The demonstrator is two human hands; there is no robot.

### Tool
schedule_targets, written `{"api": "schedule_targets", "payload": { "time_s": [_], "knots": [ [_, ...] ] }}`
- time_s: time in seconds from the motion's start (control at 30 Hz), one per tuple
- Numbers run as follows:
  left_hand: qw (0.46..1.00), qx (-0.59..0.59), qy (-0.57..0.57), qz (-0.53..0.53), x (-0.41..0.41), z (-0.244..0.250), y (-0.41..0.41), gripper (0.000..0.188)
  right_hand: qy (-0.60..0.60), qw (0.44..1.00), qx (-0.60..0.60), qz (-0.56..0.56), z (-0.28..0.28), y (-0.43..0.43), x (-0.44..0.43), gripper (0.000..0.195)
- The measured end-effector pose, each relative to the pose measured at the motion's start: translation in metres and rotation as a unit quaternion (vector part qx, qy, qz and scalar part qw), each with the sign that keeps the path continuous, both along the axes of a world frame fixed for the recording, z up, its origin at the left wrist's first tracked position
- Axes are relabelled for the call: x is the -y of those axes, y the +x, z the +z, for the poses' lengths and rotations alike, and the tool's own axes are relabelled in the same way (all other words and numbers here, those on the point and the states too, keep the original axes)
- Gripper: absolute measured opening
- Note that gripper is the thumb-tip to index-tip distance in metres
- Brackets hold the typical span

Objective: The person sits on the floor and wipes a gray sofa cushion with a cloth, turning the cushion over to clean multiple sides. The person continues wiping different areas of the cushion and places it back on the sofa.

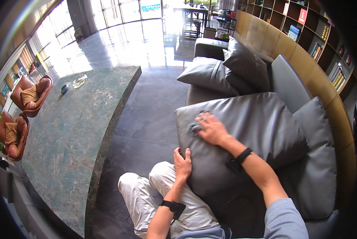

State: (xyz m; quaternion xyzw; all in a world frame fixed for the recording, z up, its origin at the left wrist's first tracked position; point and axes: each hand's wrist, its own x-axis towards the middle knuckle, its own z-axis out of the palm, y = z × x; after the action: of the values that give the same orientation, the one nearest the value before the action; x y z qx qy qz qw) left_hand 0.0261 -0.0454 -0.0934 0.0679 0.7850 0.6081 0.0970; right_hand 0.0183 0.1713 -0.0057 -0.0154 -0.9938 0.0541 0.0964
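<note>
A large grey leather cushion (241, 119) lies before me on the grey sofa, tilted towards my lap. My right hand (212, 128) presses a crumpled grey-blue cloth (194, 128) flat against the cushion's top, near its far left corner. Slight blur shows on that hand. On the cushion's near left edge, my left hand (183, 163) grips the side, thumb on top; its fingers are partly hidden. Another grey cushion (313, 167) leans at the right, partly beneath the large one.
A long stone-topped table (73, 131) stands to the left, bearing a glass ashtray (79, 81) and a small dark bowl (64, 88). Brown leather armchairs (32, 95) sit beyond it. Grey pillows (208, 73) rest farther along the sofa. A bookshelf (325, 35) lines the right wall.
</note>
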Motion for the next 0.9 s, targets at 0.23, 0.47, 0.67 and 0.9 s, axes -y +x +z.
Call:
{"api": "schedule_targets", "payload": {
  "time_s": [0.23,0.47,0.67,0.9],
  "knots": [
    [0.986,-0.153,0.024,-0.054,-0.02,0.017,-0.024,0.063,0.011,0.931,0.041,-0.364,0.005,0.075,-0.136,0.074],
    [0.966,0.01,0.25,-0.063,-0.02,-0.005,-0.052,0.054,-0.006,0.973,0.022,-0.229,-0.006,0.008,-0.005,0.073],
    [0.854,0.228,0.461,0.073,0.003,-0.021,-0.074,0.085,0.07,0.991,0.093,0.067,-0.022,-0.019,0.13,0.06],
    [0.857,0.263,0.444,0.011,0.008,-0.005,-0.071,0.087,0.001,0.996,0.01,0.087,0.004,0.06,0.105,0.059]
  ]
}}
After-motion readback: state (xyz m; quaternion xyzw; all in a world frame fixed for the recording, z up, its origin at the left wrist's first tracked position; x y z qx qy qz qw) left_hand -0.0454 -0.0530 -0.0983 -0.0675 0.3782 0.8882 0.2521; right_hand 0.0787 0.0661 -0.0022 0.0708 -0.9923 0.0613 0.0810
